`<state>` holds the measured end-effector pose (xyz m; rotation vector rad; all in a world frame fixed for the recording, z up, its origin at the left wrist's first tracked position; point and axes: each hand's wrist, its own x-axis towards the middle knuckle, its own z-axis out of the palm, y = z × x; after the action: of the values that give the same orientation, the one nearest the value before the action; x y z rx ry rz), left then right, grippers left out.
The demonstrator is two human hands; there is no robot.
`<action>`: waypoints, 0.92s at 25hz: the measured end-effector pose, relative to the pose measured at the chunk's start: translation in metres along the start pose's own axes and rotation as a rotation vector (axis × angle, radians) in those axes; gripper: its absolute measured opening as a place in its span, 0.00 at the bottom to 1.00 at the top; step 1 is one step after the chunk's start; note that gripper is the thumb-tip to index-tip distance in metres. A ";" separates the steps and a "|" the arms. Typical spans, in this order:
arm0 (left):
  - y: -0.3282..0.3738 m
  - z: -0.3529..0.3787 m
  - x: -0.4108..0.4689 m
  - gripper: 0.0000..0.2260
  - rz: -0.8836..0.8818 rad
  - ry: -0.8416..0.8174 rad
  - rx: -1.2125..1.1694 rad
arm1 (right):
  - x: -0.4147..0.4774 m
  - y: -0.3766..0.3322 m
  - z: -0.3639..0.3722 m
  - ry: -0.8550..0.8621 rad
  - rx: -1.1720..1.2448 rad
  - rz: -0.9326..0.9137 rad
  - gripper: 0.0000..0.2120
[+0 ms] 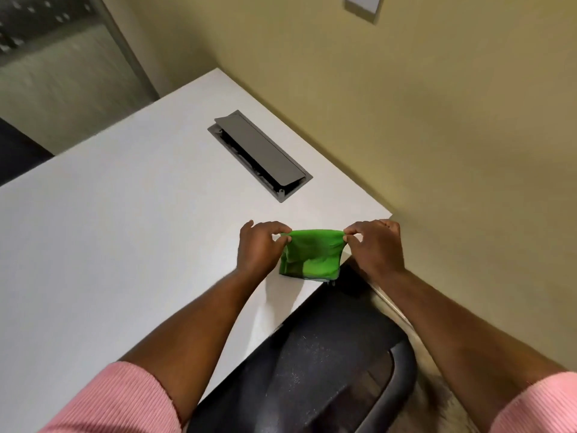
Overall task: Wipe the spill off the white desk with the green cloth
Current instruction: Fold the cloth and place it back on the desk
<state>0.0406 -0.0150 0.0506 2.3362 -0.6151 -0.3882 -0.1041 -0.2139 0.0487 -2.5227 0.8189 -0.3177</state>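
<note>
The left hand (259, 245) pinches the top left corner of the green cloth (312, 254) between thumb and fingertips, and the right hand (374, 248) pinches the top right corner the same way — both closed on fabric, with the cloth stretched taut between them along its upper edge. Below that edge the cloth hangs down in loose folds, its lower hem at or just over the near edge of the worktop (125, 229); whether the hem touches the surface cannot be told.

The cloth looks thin, soft and very light. It sags under its own weight and bunches where the fingers gather it, so it will take any shape the hand gives it. A corner pinch suits spreading or folding, but for wiping it would likely work better folded or wadded into a pad under a flat palm, since a loose sheet tends to skid and roll up. It will not slip out of a pinch easily, and nothing about it is fragile.

Beyond the hands, further across the worktop, sits a grey cable hatch (259, 154) with its lid tilted open — worth keeping the cloth and any liquid away from. No spill shows clearly on the white surface; a faint sheen lies just below the left wrist, but it may only be reflected light. Under the right forearm is a dark chair seat (327, 354).
</note>
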 end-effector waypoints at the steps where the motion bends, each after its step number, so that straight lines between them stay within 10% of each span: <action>1: -0.002 0.009 0.012 0.04 0.005 0.018 0.000 | 0.013 0.005 0.005 -0.022 -0.001 0.005 0.03; 13: -0.014 0.102 0.062 0.21 0.016 0.025 0.097 | 0.066 0.053 0.075 0.011 -0.158 -0.116 0.14; 18: -0.038 0.147 0.009 0.43 0.080 -0.333 0.398 | 0.050 0.075 0.115 -0.470 -0.213 -0.441 0.31; 23: -0.060 0.141 0.011 0.45 0.163 -0.443 0.559 | 0.031 0.079 0.125 -0.549 -0.353 -0.392 0.36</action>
<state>0.0086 -0.0575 -0.0935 2.7081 -1.2515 -0.7449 -0.0741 -0.2441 -0.0960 -2.8727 0.1710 0.4264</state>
